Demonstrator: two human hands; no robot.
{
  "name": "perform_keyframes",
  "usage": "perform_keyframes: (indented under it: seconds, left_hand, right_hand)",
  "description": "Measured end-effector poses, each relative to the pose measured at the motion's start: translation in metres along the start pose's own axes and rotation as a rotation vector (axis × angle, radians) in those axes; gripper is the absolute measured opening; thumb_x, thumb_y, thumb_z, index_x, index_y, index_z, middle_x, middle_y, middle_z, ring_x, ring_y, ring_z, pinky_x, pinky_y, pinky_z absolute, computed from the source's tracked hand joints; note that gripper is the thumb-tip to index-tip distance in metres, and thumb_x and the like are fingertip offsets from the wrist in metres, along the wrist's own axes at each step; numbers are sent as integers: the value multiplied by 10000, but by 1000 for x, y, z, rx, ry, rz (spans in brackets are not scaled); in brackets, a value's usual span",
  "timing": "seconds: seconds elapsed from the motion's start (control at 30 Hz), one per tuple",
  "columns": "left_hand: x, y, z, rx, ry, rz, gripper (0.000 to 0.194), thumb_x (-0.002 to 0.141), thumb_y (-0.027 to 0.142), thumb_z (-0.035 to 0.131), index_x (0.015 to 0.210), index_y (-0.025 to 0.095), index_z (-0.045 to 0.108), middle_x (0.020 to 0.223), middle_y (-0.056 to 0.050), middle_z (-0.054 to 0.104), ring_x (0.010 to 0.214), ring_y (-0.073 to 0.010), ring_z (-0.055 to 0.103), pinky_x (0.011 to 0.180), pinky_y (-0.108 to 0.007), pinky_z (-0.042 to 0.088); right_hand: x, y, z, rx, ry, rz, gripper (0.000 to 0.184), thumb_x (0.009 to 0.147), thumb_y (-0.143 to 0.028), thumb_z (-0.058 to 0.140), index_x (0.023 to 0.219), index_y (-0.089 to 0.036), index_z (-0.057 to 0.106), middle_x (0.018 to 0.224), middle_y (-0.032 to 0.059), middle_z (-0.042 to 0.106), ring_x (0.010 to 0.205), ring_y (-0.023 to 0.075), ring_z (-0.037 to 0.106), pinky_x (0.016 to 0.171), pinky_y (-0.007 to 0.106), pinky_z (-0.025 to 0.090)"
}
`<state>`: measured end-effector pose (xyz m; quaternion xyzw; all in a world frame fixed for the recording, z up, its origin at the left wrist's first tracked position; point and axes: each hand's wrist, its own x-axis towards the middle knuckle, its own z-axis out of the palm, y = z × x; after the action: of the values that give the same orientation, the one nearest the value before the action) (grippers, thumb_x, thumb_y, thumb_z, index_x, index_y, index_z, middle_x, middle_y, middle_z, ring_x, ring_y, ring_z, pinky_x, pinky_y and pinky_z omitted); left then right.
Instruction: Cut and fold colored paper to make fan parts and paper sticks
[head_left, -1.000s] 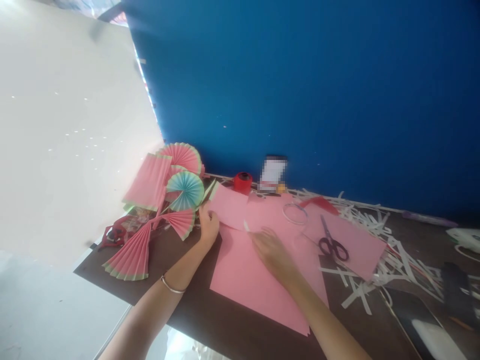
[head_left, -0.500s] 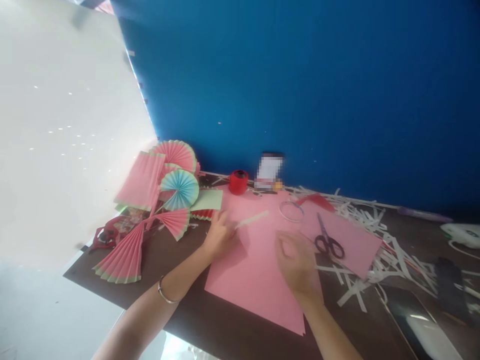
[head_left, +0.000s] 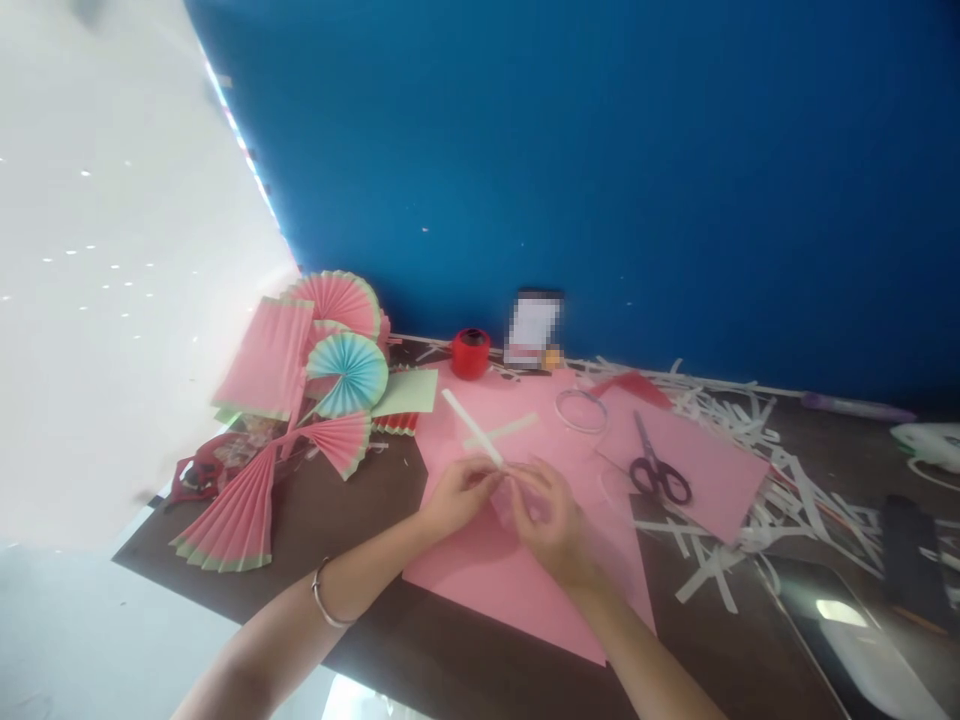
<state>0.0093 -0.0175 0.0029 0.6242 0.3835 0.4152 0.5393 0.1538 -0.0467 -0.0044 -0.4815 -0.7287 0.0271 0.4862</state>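
Note:
Over the pink paper sheet (head_left: 540, 615), my left hand (head_left: 461, 495) pinches the near end of a narrow white paper strip (head_left: 469, 422), which points up and away to the left. The fingertips of my right hand (head_left: 551, 520) close on that same end, touching my left fingers. Exactly how the fingers grip the end is partly hidden. Behind the held strip, a pale green strip (head_left: 519, 427) lies across the pink sheet. Scissors (head_left: 656, 470) with dark handles lie right of my right hand, near a thin round bangle (head_left: 581, 410).
Left on the table are pleated pink paper fans (head_left: 232, 520) and a blue pleated rosette (head_left: 347, 374). At the back stands a red tape roll (head_left: 470, 355). White paper scraps (head_left: 720, 565) spread right, near a phone (head_left: 832, 630). A blue wall (head_left: 600, 170) rises behind.
My hands were apart; they have come together over the pink sheet. A white strip is now held up between them, while the pale green strip lies on the sheet. The view shifted slightly.

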Motion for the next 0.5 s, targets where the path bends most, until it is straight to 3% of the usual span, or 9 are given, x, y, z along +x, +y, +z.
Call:
perform_keyframes:
  seconds: [0.27, 0.5]
  left_hand:
    - [-1, -3, -1, 150, -37, 83, 234, 868, 268, 442, 891, 154, 645, 850, -58, 647, 883, -190, 584, 832, -313, 442]
    - [-1, -9, -3, 310, -59, 184, 221, 848, 154, 404, 875, 156, 623, 883, -63, 621, 913, -184, 568, 840, -305, 440]
  right_hand:
    - [6, 6, -8, 7, -85, -75, 193, 836, -148, 511, 993, -231, 586, 974, 68, 641, 937, 195, 616, 833, 350, 525]
    - [2, 11, -10, -81, -177, -115, 215, 840, -158, 504, 1031, -210, 588, 1015, 90, 609, 995, 202, 588, 865, 351, 510]
